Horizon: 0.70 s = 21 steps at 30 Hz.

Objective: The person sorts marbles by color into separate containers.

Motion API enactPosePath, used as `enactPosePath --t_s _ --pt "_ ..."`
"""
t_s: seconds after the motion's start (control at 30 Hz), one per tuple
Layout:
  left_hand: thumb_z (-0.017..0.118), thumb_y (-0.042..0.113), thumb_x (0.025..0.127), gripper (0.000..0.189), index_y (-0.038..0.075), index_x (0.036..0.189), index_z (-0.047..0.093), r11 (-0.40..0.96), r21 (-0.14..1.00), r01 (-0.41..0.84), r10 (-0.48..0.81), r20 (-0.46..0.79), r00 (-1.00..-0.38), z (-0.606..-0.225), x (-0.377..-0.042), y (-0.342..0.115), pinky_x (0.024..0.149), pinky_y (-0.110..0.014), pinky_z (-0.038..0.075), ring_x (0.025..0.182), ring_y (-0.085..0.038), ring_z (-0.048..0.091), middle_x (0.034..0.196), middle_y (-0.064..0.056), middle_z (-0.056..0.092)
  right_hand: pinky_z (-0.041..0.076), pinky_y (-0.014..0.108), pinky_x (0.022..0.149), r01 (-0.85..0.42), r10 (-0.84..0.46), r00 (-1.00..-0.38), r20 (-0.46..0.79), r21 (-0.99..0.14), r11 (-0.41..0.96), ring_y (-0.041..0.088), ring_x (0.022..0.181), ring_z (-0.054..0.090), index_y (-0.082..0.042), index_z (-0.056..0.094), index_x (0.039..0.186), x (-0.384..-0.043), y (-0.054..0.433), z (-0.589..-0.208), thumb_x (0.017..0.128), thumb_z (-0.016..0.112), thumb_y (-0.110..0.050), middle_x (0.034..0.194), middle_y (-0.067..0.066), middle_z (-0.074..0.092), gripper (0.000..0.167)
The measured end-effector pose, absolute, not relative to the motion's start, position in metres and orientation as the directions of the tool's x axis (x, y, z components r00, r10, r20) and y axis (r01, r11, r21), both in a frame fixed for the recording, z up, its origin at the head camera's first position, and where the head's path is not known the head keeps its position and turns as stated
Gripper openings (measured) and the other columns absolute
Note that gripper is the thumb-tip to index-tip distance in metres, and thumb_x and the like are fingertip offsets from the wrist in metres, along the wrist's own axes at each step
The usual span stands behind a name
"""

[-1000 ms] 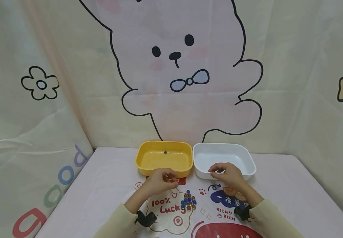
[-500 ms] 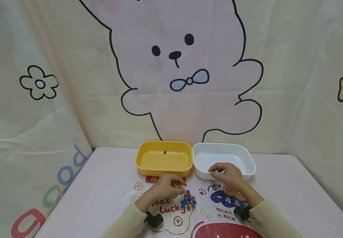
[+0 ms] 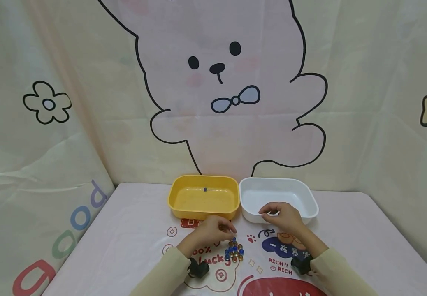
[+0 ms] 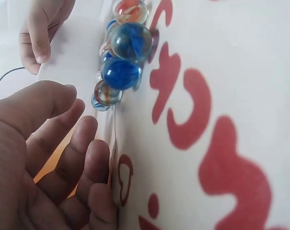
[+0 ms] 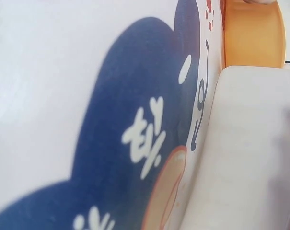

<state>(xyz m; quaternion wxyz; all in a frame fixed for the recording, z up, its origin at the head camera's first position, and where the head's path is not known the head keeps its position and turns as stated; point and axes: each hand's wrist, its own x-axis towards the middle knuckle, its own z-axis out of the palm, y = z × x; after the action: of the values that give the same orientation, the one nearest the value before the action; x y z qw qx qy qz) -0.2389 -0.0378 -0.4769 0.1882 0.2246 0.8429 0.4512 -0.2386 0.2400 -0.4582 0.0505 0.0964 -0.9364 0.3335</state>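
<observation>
In the head view a small cluster of glass marbles, some blue and some amber, lies on the printed cover. My left hand is low at the far end of this cluster. Its thumb and loosely bent fingers stand apart with nothing between them in the left wrist view, just short of the nearest marble. My right hand hovers at the front rim of the white tub, fingers loosely bent, and no marble shows in it. One dark blue marble lies inside the yellow tub.
Both tubs stand side by side at the back of the table, in front of a curtain with a cartoon print. Red lettering and a blue cloud print decorate the cover. Each wrist wears a black strap.
My left hand has moved right and slightly down, from in front of the yellow tub to the marble cluster. My right hand has stayed at the white tub.
</observation>
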Motion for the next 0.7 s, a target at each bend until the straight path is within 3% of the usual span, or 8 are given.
enactPosePath --t_s 0.7 --pt "0.074 0.027 0.084 0.003 0.027 0.087 0.074 0.574 0.794 0.201 0.521 -0.165 -0.838 -0.4793 -0.2407 -0.0307 0.062 -0.025 0.046 0.068 -0.011 0.057 0.075 0.011 0.067 0.051 0.033 0.079 -0.210 -0.143 -0.977 0.156 -0.624 0.752 0.014 0.089 0.060 -0.027 0.074 0.091 -0.2382 0.2388 -0.4570 0.084 0.072 -0.027 0.095 -0.008 0.072 0.007"
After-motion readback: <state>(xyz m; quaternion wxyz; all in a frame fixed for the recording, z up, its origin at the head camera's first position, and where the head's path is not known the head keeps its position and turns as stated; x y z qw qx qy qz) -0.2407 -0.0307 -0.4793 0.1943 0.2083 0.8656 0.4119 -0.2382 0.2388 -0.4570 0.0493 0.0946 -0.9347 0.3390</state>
